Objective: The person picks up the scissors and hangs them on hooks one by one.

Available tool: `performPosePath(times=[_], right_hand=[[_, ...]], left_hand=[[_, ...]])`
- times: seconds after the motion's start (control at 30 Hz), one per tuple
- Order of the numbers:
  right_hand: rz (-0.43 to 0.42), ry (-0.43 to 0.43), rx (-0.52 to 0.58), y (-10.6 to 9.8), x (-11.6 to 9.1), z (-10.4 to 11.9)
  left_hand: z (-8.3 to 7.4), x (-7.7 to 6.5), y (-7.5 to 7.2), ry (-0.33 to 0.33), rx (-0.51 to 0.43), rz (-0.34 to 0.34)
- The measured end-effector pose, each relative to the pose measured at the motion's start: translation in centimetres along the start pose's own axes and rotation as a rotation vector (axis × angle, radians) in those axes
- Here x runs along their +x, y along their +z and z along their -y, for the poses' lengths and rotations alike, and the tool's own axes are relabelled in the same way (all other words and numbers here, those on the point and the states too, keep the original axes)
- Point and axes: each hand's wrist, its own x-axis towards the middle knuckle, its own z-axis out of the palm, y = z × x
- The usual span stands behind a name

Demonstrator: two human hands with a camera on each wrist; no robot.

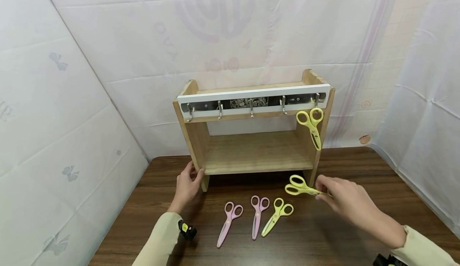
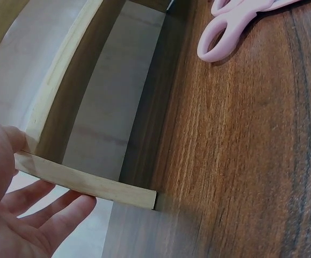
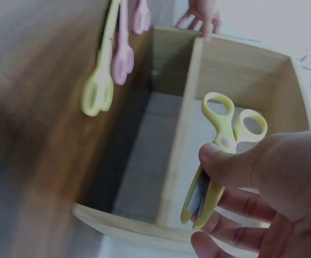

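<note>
My right hand [image 1: 346, 200] pinches a pair of yellow scissors [image 1: 300, 186] by the blades, handle loops pointing left, just in front of the shelf's right leg. In the right wrist view the thumb presses on these scissors [image 3: 219, 145] near the pivot. My left hand [image 1: 187, 186] grips the lower left side panel of the wooden shelf [image 1: 258, 150]; in the left wrist view its fingers lie behind the panel edge [image 2: 91, 183]. Another yellow pair of scissors [image 1: 312, 128] hangs from the rightmost hook of the hook rail [image 1: 251, 102].
On the dark wood table [image 1: 143, 226] lie two pink scissors, one at the left [image 1: 229, 223] and one in the middle [image 1: 258, 216], with a yellow pair [image 1: 276, 218] beside them. Other metal hooks on the rail hold nothing. A patterned cloth [image 1: 230, 50] stands behind the shelf.
</note>
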Motion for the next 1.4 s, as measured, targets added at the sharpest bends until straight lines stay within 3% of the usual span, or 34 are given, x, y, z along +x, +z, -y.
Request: performPosePath(times=[0.2,0.47,1.07,1.4], right_hand=[[-0.101,-0.071,-0.034,-1.7,1.7,-0.1],[-0.170,-0.093,-0.014,-3.2,3.5,-0.1],[-0.365,-0.129,0.093,-3.6,6.8,0.6],[-0.455,-0.110,0.210,-3.5,8.7,1.4]], left_hand=[[-0.1,0.0,-0.1,-0.002,-0.005,0.005],[0.1,0.0,0.1,0.008,0.009,0.005],[0.1,0.0,0.0,-0.014,-0.016,0.021],[0.2,0.0,0.0,-0.016,-0.015,0.020]])
